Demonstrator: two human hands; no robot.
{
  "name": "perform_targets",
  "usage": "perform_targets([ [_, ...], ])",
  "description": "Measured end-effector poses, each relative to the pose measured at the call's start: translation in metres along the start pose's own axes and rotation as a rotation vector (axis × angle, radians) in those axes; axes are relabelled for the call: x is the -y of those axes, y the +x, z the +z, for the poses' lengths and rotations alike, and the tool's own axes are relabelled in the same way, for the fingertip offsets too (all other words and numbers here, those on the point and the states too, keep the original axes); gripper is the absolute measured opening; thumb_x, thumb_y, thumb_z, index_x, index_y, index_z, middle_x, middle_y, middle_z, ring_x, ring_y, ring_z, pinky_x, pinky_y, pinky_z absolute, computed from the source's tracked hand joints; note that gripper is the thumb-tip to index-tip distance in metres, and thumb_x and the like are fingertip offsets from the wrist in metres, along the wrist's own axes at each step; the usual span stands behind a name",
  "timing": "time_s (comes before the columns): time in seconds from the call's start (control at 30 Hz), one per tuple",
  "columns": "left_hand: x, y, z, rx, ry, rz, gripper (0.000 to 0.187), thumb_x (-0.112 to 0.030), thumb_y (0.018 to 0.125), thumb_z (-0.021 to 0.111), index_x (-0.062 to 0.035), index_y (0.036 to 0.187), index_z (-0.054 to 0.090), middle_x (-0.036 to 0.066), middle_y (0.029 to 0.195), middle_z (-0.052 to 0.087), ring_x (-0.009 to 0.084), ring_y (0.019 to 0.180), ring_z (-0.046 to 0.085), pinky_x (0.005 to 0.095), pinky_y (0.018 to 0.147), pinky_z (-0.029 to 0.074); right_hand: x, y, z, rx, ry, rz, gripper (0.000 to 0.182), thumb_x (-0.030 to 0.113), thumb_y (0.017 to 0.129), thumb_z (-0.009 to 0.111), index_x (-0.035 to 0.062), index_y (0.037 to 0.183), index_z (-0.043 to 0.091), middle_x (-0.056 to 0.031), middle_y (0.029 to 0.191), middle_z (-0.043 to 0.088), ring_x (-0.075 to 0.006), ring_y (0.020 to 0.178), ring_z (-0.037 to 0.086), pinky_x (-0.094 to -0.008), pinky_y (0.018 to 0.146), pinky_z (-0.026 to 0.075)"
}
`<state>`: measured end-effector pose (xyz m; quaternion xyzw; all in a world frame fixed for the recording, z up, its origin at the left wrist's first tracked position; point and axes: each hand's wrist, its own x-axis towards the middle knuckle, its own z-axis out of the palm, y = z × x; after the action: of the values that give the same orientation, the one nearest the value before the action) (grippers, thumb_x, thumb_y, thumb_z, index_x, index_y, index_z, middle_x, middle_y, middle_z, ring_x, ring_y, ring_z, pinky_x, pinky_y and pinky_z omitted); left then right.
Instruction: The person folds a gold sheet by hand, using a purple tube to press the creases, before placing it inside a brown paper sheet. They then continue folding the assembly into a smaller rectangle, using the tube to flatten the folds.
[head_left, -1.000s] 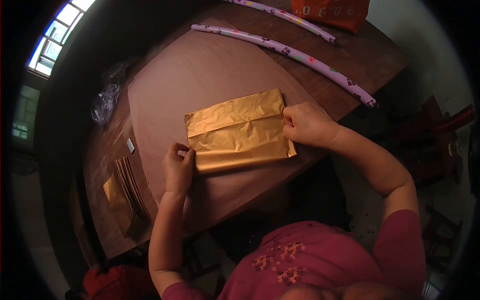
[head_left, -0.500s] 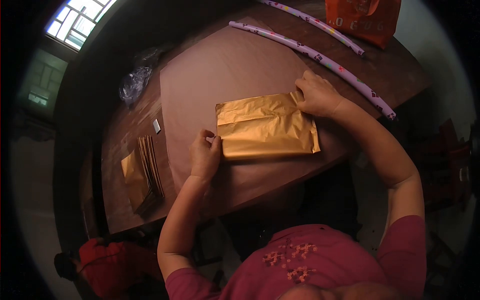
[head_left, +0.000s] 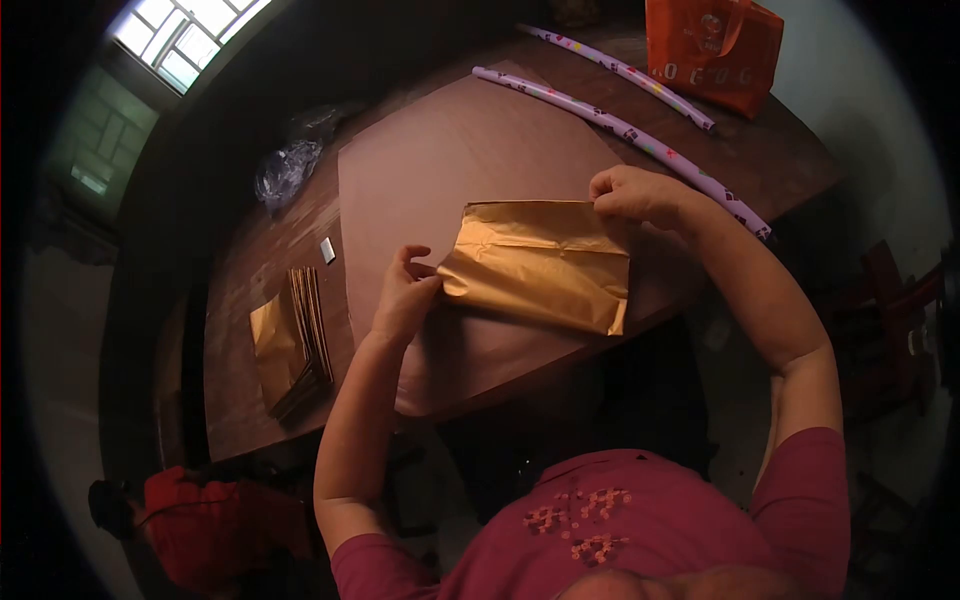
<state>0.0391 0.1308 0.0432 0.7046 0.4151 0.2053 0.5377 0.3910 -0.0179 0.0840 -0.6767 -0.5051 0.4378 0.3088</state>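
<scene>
A gold-coloured paper packet (head_left: 545,262), creased and with a fold line across it, is held between my two hands above the large brown sheet. My left hand (head_left: 408,290) pinches its lower left corner between thumb and fingers, and that corner looks lifted. At the upper right corner, my right hand (head_left: 640,195) grips the packet with curled fingers. Several folded gold paper pieces (head_left: 292,340) stand in a bundle to the left of my left hand. Whatever is inside the packet does not show.
The brown sheet (head_left: 420,160) covers much of the dark wooden table (head_left: 235,400). Two patterned lilac rolls (head_left: 640,140) lie at the back right, near an orange bag (head_left: 712,60). Crumpled clear plastic (head_left: 288,175) and a small pale rectangular object (head_left: 327,250) lie left. A person in red (head_left: 205,520) is at lower left.
The packet has turned clockwise, its left lower corner rising and its right lower corner dropping. Both hands keep hold of it. The view has shifted slightly.
</scene>
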Motion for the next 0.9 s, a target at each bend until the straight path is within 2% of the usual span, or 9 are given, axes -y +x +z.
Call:
perform_targets([
  [0.07,-0.001,0.01,0.005,-0.231,0.182,0.231,0.047,-0.01,0.087,0.066,-0.0003,0.13,0.048,0.014,0.109,0.063,0.019,0.096,0.061,0.0295,0.081,0.051,0.006,-0.017,0.008,-0.026,0.203,-0.029,0.008,0.011,0.079,0.061,0.007,0.086,0.062,-0.0002,0.074,0.057,-0.0101,0.061,0.047,-0.029,0.053,0.039],
  [0.1,-0.005,0.012,0.004,-0.373,0.584,0.483,0.042,-0.014,0.091,0.064,0.0013,0.127,0.051,0.016,0.114,0.062,0.0185,0.099,0.06,0.0308,0.081,0.051,0.008,-0.026,0.015,-0.045,0.199,-0.028,0.008,0.011,0.079,0.061,0.007,0.086,0.062,-0.0002,0.074,0.057,-0.0101,0.061,0.047,-0.029,0.053,0.039],
  [0.27,-0.091,-0.054,0.076,0.055,0.163,0.162,0.044,-0.035,0.099,0.062,0.0041,0.119,0.059,0.011,0.108,0.065,0.0167,0.096,0.06,0.0305,0.081,0.05,0.0,-0.06,0.094,-0.428,0.498,-0.336,0.008,0.006,0.088,0.061,0.0039,0.095,0.059,0.0001,0.086,0.06,-0.0072,0.079,0.054,-0.0227,0.072,0.046],
  [0.4,-0.074,-0.068,0.092,0.306,0.423,0.501,0.062,-0.027,0.085,0.08,0.001,0.134,0.055,0.014,0.124,0.06,0.0225,0.114,0.059,0.0321,0.095,0.049,-0.002,-0.079,0.16,-0.314,1.13,-0.289,0.019,0.015,0.097,0.061,0.0014,0.109,0.055,-0.0075,0.105,0.063,-0.013,0.093,0.061,-0.0282,0.081,0.052],
  [0.43,-0.079,-0.072,0.09,0.352,0.5,0.459,0.069,-0.018,0.075,0.087,-0.0013,0.134,0.056,0.015,0.131,0.057,0.0258,0.121,0.057,0.035,0.1,0.047,-0.004,-0.084,0.166,-0.282,1.215,-0.267,0.023,0.016,0.099,0.059,0.0019,0.116,0.052,-0.0087,0.112,0.062,-0.0153,0.098,0.063,-0.0299,0.084,0.054],
  [0.6,-0.059,-0.067,0.078,0.374,0.528,0.551,0.059,-0.004,0.07,0.083,-0.003,0.125,0.064,0.013,0.126,0.061,0.0267,0.116,0.06,0.0373,0.099,0.049,-0.008,-0.103,0.176,-0.176,1.308,-0.103,0.024,0.017,0.099,0.06,0.004,0.118,0.052,-0.0076,0.114,0.063,-0.0155,0.098,0.063,-0.0302,0.083,0.054],
  [0.67,-0.063,-0.07,0.073,0.292,0.735,0.808,0.053,-0.004,0.07,0.083,-0.0036,0.121,0.067,0.012,0.122,0.063,0.0255,0.113,0.062,0.0357,0.096,0.051,-0.009,-0.106,0.178,-0.161,1.31,-0.074,0.025,0.018,0.099,0.06,0.0048,0.119,0.052,-0.0071,0.114,0.063,-0.0155,0.098,0.063,-0.0303,0.082,0.055],
  [0.77,-0.065,-0.074,0.069,0.46,0.562,0.568,0.046,-0.01,0.073,0.082,-0.0051,0.117,0.068,0.011,0.123,0.063,0.0294,0.107,0.063,0.0382,0.091,0.053,-0.012,-0.108,0.182,-0.138,1.352,-0.049,0.023,0.02,0.1,0.059,0.0062,0.118,0.053,-0.0067,0.113,0.064,-0.0155,0.097,0.064,-0.0316,0.08,0.055],
  [0.9,-0.056,-0.066,0.067,0.468,0.557,0.599,0.048,-0.006,0.073,0.081,-0.0042,0.12,0.068,0.012,0.122,0.064,0.0278,0.114,0.062,0.0383,0.096,0.051,-0.025,-0.105,0.183,-0.069,1.409,-0.057,0.032,0.025,0.103,0.052,0.0049,0.127,0.05,-0.0107,0.122,0.063,-0.0211,0.107,0.063,-0.0364,0.086,0.055],
])
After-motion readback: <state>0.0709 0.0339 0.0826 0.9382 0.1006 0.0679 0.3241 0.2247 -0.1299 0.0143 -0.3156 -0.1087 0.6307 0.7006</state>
